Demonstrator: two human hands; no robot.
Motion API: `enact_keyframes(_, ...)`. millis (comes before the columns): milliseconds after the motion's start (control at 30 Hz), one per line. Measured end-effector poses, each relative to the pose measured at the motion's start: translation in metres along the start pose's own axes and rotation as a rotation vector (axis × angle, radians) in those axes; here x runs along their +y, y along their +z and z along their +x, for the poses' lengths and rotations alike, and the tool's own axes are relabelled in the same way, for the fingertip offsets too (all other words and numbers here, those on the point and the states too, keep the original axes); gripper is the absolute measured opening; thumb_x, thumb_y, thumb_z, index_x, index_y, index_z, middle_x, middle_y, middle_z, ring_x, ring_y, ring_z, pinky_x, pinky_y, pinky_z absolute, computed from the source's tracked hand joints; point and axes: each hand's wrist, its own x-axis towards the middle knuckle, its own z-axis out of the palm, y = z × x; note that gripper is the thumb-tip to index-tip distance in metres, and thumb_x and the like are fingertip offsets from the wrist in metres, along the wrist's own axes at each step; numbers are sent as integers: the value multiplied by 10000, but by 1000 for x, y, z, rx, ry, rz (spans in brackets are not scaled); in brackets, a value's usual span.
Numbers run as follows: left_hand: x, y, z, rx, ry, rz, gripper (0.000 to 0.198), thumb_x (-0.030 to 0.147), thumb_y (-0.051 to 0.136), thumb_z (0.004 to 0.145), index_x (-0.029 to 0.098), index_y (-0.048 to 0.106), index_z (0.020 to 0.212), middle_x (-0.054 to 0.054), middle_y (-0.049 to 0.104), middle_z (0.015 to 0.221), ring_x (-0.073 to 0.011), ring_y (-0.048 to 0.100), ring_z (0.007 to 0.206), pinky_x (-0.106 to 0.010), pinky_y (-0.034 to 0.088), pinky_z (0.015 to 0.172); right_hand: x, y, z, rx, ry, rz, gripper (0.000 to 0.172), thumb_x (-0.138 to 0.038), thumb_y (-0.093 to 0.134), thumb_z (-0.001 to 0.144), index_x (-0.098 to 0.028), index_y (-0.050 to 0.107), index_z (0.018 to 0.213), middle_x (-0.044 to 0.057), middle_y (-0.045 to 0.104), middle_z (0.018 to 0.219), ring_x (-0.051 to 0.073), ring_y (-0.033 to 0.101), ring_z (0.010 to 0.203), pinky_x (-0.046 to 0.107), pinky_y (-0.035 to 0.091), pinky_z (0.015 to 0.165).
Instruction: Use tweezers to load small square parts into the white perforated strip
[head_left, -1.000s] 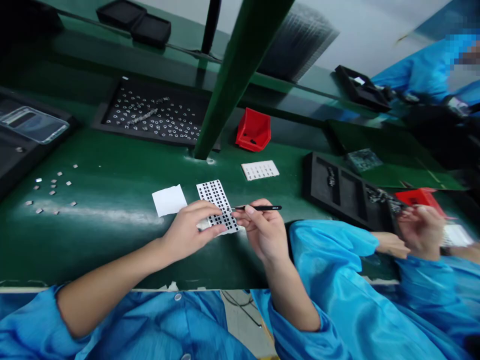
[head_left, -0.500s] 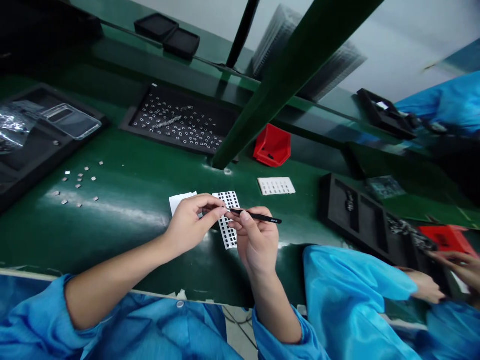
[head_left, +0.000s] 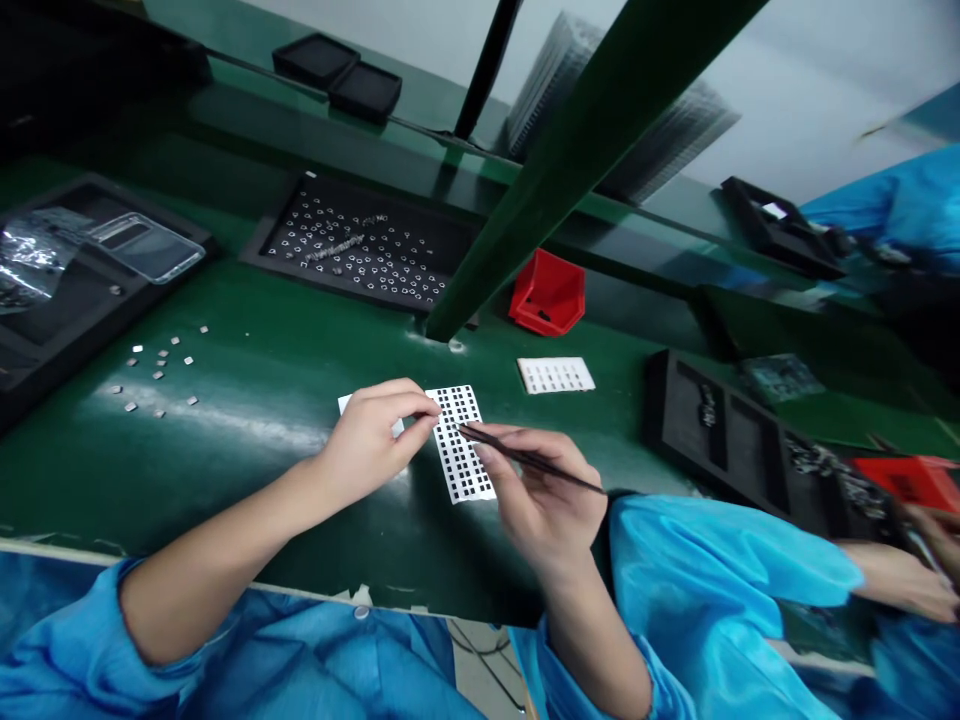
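Observation:
My right hand (head_left: 551,505) grips dark tweezers (head_left: 544,464), their tips pointing left above a white sheet with rows of small black squares (head_left: 466,480). At the sheet's left edge, my left hand (head_left: 371,430) has thumb and forefinger brought together; whatever is between them is too small to make out. A piece of white paper (head_left: 343,403) lies partly hidden under the left hand. Off to the left, several small metallic pieces (head_left: 159,375) are scattered on the green table (head_left: 247,480).
Behind the hands is a black tray (head_left: 262,245) with many tiny ring-like parts. A green post (head_left: 517,210) slants up beside a red bin (head_left: 536,320) and a white card (head_left: 555,375). A co-worker's blue sleeve (head_left: 697,560) and foam tray (head_left: 656,410) are close on the right.
My right hand has moved right and down, away from the left fingers, and the tweezers now angle down to the right. More of the black-squared sheet shows. The co-worker's hand has shifted right.

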Motion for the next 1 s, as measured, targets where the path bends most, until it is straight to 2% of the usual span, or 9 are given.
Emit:
enact_keyframes(133,-3,1,-2,-40,55,64,120,94,711,1009,171,790,960,-46,791,936,-169,749,856,-292,580,774,-4,-2,3,-130,-251,-194,343,-67,847,934,-335,811,1146,41,890,1138,300,882,1029,481,755,927)
enact_keyframes(233,-4,2,-3,-49,74,95,126,85,699,1007,161,777,945,-49,781,924,-176,737,852,-292,567,767,-5,0,9,-175,-349,-261,382,-38,827,933,-329,802,1180,35,893,1119,294,887,1017,448,769,884)
enact_keyframes(367,-4,2,-4,-62,79,122,128,70,695,1002,150,769,934,-53,776,917,-180,728,849,-292,555,763,-4,0,13,-205,-466,-322,348,-9,804,944,-263,764,1179,65,892,1093,266,890,1004,386,768,878)
enact_keyframes(767,-6,3,-3,-95,74,154,146,83,676,995,150,783,923,-70,791,928,-201,733,860,-313,547,773,-1,0,12,-226,-528,-367,290,16,799,949,-196,733,1136,110,885,1048,237,888,1002,326,751,896)
enact_keyframes(900,-4,2,-2,-145,-52,74,129,67,716,946,162,796,910,-52,786,912,-183,724,844,-305,534,770,1,-3,13,-229,-598,-387,320,42,796,929,-182,739,1149,118,887,1070,238,889,1002,318,752,885)
enact_keyframes(1000,-3,0,0,-188,-286,-123,148,57,774,855,170,800,948,-26,781,875,-163,719,804,-291,547,768,1,-7,14,-258,-638,-431,318,41,788,925,-169,753,1161,137,885,1112,249,891,996,325,754,886)
